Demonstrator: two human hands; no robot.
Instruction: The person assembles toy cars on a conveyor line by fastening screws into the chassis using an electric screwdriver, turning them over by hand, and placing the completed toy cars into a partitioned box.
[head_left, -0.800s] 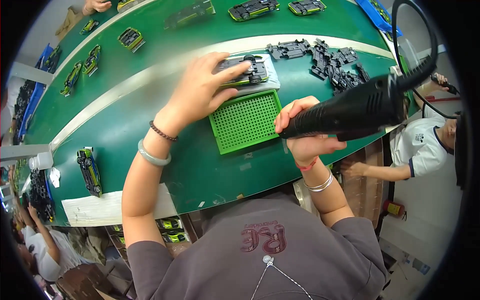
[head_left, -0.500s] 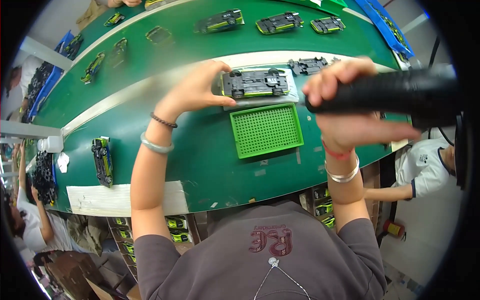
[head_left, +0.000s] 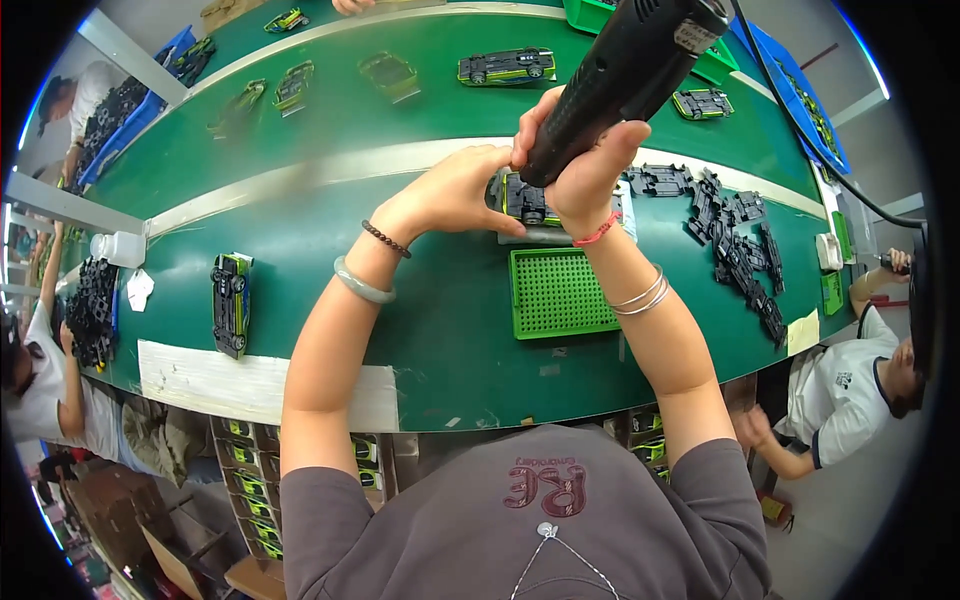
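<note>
A toy car (head_left: 527, 203) lies upside down on a pale pad (head_left: 629, 222), its dark underside facing up. My left hand (head_left: 455, 195) holds its left end between thumb and fingers. My right hand (head_left: 590, 165) is wrapped round a black electric screwdriver (head_left: 610, 85), whose lower end is over the car. That hand and the tool hide the car's right part, and the bit is out of sight. Just nearer than the pad is a green perforated tray (head_left: 562, 295).
Several black chassis parts (head_left: 735, 235) are piled on the right. Another overturned car (head_left: 231, 305) lies at left, near a white strip (head_left: 260, 380). Beyond a pale rail, cars (head_left: 506, 67) lie on a green belt (head_left: 420, 120). A co-worker (head_left: 840, 395) sits at right.
My right hand has swung the screwdriver left, from right of the car to over it, and the tool now stands steeper. My left hand stays at the car's left end. The view has shifted.
</note>
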